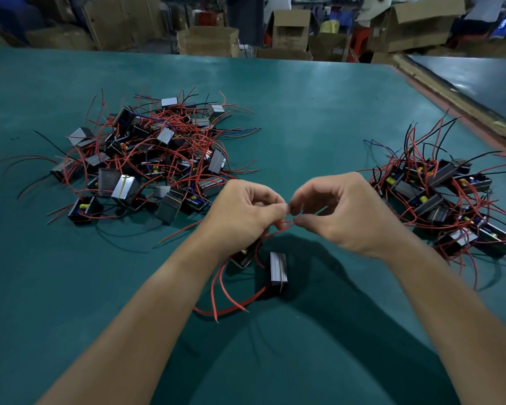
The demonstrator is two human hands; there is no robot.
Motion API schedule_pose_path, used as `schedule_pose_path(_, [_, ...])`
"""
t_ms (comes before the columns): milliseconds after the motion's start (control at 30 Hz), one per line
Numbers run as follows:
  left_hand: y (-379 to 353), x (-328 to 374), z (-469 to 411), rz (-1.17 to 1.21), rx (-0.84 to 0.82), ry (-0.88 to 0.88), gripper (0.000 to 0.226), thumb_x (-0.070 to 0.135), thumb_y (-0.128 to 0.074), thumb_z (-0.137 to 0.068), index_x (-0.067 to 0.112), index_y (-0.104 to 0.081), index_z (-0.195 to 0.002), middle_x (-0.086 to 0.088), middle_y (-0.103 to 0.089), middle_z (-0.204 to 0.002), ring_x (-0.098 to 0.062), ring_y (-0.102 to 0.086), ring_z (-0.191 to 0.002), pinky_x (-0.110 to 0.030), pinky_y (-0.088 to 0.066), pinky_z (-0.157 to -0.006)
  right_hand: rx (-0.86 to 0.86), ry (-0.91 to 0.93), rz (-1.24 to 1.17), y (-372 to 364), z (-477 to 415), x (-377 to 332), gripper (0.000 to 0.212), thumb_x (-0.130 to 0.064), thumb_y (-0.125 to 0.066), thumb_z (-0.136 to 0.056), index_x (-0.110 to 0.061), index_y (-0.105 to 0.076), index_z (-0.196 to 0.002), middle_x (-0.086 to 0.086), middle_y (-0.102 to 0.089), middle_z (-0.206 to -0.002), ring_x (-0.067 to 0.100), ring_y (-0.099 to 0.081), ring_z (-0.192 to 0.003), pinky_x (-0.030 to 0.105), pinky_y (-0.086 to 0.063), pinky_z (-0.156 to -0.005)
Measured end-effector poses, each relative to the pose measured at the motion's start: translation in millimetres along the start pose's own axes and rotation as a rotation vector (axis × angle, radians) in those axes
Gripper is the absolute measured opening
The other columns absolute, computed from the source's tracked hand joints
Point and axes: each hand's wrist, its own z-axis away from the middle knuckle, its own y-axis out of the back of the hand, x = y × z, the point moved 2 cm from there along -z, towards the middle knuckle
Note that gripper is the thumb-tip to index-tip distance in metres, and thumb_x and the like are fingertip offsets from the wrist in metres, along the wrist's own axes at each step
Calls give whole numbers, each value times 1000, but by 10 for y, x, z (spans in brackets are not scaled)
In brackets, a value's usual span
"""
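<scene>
At the centre of the frame the left hand (243, 211) and the right hand (343, 213) meet almost fingertip to fingertip. Each has its fingers curled, with thumb and forefinger pinching the thin red wire (285, 224) that runs between them. Whether that is one strand or two ends held together is too small to tell. The wire drops below the left hand toward a small black module (244, 257), which lies half hidden under that wrist on the green table (319, 112). Just to the right of it a second module (278, 271) lies with its grey side up, and red leads (216, 299) loop from the two modules across the table toward the lower centre. Beyond the left hand, in the left half of the frame, sits a large heap (146, 159) of such modules tangled in red, black and blue leads. At the right edge, near the right hand, lies a smaller heap (444, 197) of the same parts. Along the top of the frame, past the table's far edge, stand open cardboard boxes (289, 27).
</scene>
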Motion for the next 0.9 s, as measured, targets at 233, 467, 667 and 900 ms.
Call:
schedule_pose_path(233, [25, -7, -25, 122, -62, 84, 19, 7, -65, -89, 9, -71, -71, -2, -65, -57, -15, -45, -48, -19, -38, -46, 95, 11, 42, 25, -14, 18, 9, -13, -82, -79, -20, -77, -78, -10, -74, -71, 5, -70, -66, 19, -53, -66])
schedule_pose_path(467, [24, -21, -16, 87, -43, 49, 17, 6, -67, -88, 9, -72, -72, -1, -66, -57, -20, -47, -54, -24, -37, -52, 53, 13, 82, 53, 5, -37, 11, -16, -80, -81, -22, -76, -72, -14, -72, -68, 0, -66, -62, 10, -46, -61])
schedule_pose_path(667, [-27, -31, -12, -103, -30, -123, 17, 5, -68, -87, 12, -73, -72, -3, -70, -61, -22, -64, -58, -28, -51, -57, -34, -60, 113, 62, 16, -48, 20, -17, -77, -84, -17, -68, -65, -2, -70, -61, 19, -64, -57, 31, -51, -55])
schedule_pose_path(900, [-34, 32, 17, -165, -17, -231, 14, 4, -67, -87, 8, -72, -75, -1, -69, -61, -6, -63, -54, -21, -50, -56, -89, -225, -178, 80, 10, -7, 17, -4, -71, -88, -7, -69, -71, 0, -70, -60, 10, -64, -54, 24, -57, -55])
